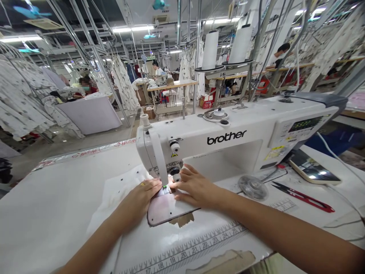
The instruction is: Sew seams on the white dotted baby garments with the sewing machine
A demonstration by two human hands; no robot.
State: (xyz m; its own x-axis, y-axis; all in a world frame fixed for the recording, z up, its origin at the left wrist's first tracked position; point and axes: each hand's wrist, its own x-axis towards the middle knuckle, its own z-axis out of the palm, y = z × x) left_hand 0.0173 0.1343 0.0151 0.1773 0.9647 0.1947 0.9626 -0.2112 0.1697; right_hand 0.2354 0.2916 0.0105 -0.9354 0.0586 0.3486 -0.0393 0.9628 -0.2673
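The white sewing machine (182, 142) says "brother" on its front in big black letters. A ruler strip (185, 249) on the table has the numbers 17 to 25 on it. A small screen (304, 124) glows green, and a strip with red writing (101, 149) lies along the table's back edge, but both are too small to read.

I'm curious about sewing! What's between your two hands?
The head view shows the sewing machine's presser foot between the left hand and the right hand, above a rounded pinkish sheet lying on white cloth.
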